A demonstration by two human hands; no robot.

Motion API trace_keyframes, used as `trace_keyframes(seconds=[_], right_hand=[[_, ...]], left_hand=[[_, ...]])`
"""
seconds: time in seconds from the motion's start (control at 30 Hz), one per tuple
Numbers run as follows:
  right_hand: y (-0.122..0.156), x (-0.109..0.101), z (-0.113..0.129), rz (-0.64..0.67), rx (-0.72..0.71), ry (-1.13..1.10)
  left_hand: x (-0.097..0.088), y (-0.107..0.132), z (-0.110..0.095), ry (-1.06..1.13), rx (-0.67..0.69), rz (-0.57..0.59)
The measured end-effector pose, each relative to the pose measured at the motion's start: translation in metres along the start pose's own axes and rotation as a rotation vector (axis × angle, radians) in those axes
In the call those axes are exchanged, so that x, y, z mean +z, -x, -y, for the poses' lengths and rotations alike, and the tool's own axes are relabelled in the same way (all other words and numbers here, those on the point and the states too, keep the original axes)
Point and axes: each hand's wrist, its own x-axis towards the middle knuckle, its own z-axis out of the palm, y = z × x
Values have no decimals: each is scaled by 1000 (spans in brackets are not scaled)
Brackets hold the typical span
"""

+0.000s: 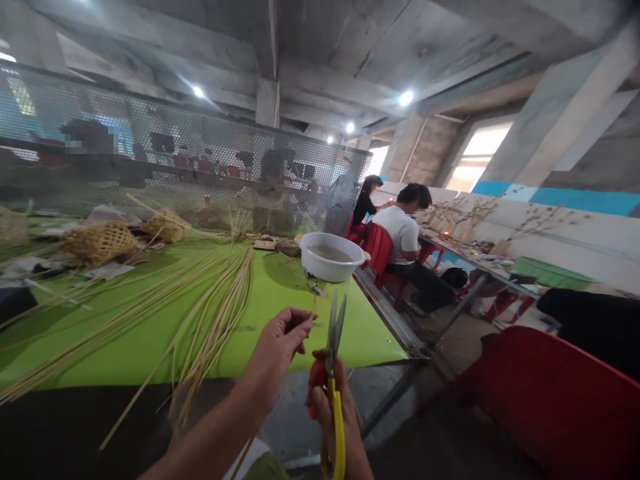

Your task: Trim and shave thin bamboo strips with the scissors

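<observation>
My left hand [286, 337] is closed in a pinch above the front edge of the green-topped table [280, 300]. A thin pale strip [315, 305], like split bamboo, shows at its fingertips. Just to the right, my right hand [334, 400] grips a pair of scissors [334, 340] with yellow handles. The blades point up and stand slightly apart. Something red shows under the fingers of that hand; I cannot make out what. A bundle of long thin bamboo strips [215, 307] lies left of my hands, its near ends hanging over the table edge.
A white basin [332, 257] of water stands at the table's right corner. Woven baskets [100, 241] lie on the left, before a perforated metal screen [200, 167]. Two people sit at another table beyond. A red chair [555, 393] is close on the right.
</observation>
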Motion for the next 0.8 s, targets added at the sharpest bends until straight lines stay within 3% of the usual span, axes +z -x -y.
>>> trace_keyframes(seconds=[0.3,0.63,0.8], right_hand=[[-17,-2,-5,-29,-116,109],[-18,15,-17,0,-102,-127],[-18,10,-29,42,-120,-50]], left_hand=[[37,8,2,42,2,-86],[38,3,22,71,-16,-91],[34,5,27,56,-20,-102]])
